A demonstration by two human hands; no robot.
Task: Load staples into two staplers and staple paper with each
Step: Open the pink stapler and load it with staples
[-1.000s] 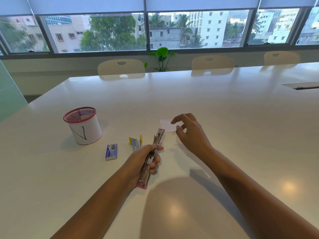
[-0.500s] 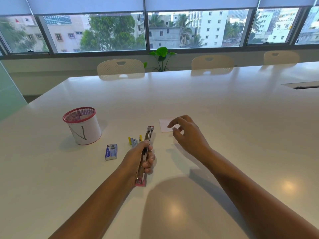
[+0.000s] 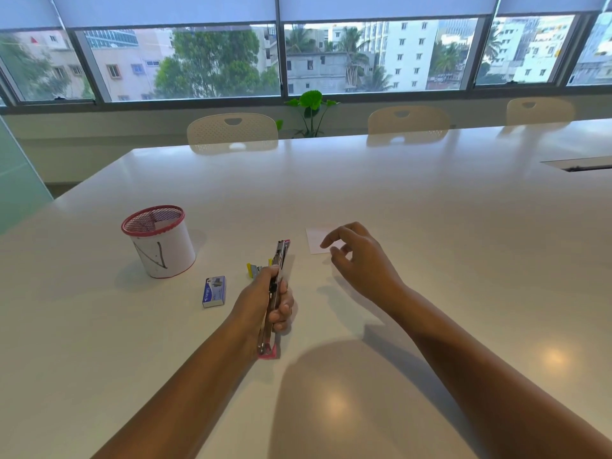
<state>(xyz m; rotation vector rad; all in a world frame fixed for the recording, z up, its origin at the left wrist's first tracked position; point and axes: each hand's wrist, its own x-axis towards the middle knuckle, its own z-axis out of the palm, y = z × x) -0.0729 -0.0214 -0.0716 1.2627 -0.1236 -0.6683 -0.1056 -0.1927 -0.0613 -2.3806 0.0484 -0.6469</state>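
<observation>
Staplers number two: a pink stapler is gripped in the left hand; a yellow stapler lies on the worktop beyond it. One paper slip lies beneath the loosely curled, empty right hand. One staple box is seen left.

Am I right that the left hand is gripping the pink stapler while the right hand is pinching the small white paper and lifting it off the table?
Not quite. The left hand does grip the pink stapler, but the head view shows the right hand holding nothing: its loosely curled fingers hover above the small white paper, which lies flat on the table.
</observation>
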